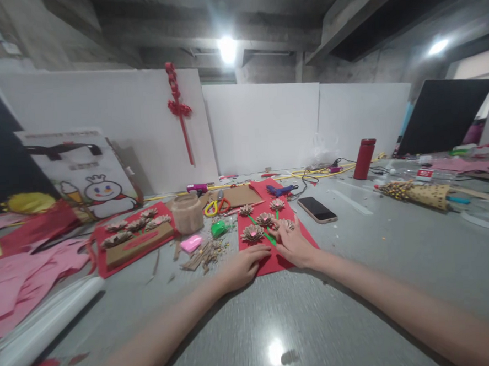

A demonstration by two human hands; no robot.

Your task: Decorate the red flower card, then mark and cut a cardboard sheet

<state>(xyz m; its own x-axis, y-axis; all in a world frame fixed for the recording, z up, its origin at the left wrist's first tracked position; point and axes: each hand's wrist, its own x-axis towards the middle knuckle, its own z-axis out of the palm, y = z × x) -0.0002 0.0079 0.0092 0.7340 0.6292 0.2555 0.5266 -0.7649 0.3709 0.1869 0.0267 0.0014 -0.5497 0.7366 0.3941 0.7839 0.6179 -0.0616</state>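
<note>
A red sheet point(270, 265) lies on the grey table in front of me, bearing several brown layered flowers point(252, 234) with pink centres and green stems point(270, 238). Flat on the sheet's lower left edge rests my left hand point(249, 264), its fingers stretched to the right and holding nothing. My right hand point(294, 245) is over the right side of the sheet, with extended fingertips touching down beside the middle flower and the green stems. Part of the flower at the right is hidden behind that hand.
Left of the sheet are green clay point(218, 229), a pink lump point(191, 243), cardboard scraps point(205, 255), a round jar point(187, 215) and scissors point(216, 207). A blue glue gun point(281, 190) lies behind, a phone point(317, 209) to the right. A red bottle point(364, 159) stands farther back.
</note>
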